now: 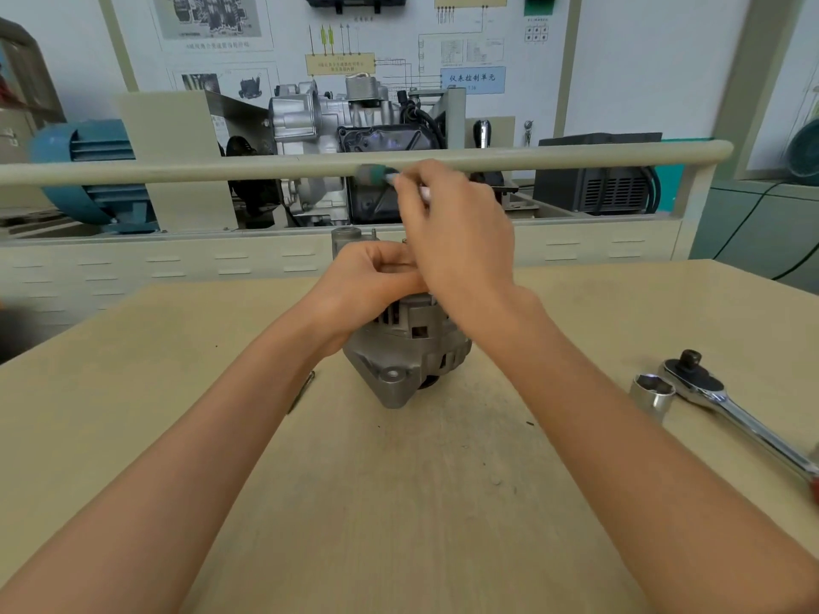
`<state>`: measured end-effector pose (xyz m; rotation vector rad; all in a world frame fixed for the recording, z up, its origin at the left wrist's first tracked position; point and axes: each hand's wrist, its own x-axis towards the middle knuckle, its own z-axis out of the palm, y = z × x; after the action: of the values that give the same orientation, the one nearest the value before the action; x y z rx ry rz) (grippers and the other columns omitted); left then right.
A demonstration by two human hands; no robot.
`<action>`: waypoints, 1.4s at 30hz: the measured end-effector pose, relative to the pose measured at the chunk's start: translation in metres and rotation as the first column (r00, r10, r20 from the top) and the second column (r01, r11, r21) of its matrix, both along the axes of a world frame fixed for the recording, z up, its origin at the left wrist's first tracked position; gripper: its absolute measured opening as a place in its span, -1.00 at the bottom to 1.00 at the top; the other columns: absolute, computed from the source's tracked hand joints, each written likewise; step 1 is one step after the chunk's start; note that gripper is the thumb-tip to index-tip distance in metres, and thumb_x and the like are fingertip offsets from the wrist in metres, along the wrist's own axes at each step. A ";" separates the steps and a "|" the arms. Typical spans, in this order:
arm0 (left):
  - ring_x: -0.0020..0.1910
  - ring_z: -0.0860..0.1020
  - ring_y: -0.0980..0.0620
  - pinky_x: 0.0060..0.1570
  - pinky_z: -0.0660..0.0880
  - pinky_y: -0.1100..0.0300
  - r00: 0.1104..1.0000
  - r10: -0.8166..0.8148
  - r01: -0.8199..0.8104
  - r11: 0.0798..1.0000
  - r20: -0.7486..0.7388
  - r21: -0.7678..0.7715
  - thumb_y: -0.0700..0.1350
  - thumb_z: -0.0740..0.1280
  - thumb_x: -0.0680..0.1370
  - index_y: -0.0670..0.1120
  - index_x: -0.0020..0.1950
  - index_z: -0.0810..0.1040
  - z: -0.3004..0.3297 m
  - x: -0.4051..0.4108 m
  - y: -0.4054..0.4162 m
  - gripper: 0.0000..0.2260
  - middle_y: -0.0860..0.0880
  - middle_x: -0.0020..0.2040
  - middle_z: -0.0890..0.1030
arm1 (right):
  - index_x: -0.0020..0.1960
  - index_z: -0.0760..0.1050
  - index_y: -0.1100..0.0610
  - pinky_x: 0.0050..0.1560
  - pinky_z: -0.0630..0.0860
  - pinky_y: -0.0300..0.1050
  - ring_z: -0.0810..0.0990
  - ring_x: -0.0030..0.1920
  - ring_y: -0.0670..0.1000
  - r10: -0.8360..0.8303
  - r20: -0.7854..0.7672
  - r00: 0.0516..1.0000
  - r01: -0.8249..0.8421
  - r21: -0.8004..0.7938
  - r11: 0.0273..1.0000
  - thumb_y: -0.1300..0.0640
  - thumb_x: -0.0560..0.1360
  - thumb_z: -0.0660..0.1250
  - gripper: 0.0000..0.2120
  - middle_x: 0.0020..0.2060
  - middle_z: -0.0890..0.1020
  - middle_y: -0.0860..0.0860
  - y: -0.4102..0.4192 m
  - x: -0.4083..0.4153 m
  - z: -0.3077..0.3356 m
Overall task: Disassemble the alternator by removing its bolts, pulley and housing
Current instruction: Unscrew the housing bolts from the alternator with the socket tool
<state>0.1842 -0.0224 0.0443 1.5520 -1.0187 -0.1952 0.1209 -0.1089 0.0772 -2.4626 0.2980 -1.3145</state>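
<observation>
1. The work surface is a pale wooden table (399,502) with faint scuffs and a few dark specks; its far edge meets a beige cabinet front with slotted vents.
2. Behind the table a beige rail (177,170) runs across the view at the front of a training stand. On the stand sit one silver engine or gearbox assembly (337,121), one blue motor (88,170) at the left and one black box (598,170) at the right.
3. The back wall carries a white board (399,42) with wiring diagrams, printed pictures and one blue label with characters.
4. One alternator (405,347), grey cast metal with vent slots, stands in the middle of the table, a mounting ear with a hole pointing towards the person.
5. Two hands are in view. The left hand (370,277) rests on top of the alternator with its fingers curled over the upper housing, gripping it.
6. The right hand (456,232) is just above and partly in front of the left, fingers curled round a slim tool (376,174) with a green and grey end that sticks out to the left; the tool is blurred and its kind cannot be told.
7. One ratchet wrench (727,405), chrome with a black head, lies on the table well to the right of the alternator.
8. One chrome socket (652,392) stands open-end up just beside the ratchet's head.
9. One thin dark rod-like item (303,389) lies on the table by the left forearm, mostly hidden.
</observation>
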 end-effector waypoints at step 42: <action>-0.02 0.67 0.05 0.02 0.56 0.31 0.992 -0.115 0.118 0.990 -0.042 0.074 -0.02 0.45 0.33 -0.05 -0.05 0.69 0.004 0.005 0.005 -0.77 -0.03 -0.05 0.72 | -0.01 0.56 0.15 -0.27 0.43 -0.47 0.57 -0.27 -0.14 0.517 0.146 0.843 -0.523 0.447 0.726 0.11 0.57 0.25 -0.86 -0.42 0.59 -0.06 -0.014 -0.007 0.008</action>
<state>0.1894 -0.0175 0.0483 1.5524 -1.0836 -0.3469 0.1138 -0.1230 0.0851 -1.9151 -0.0826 -0.8778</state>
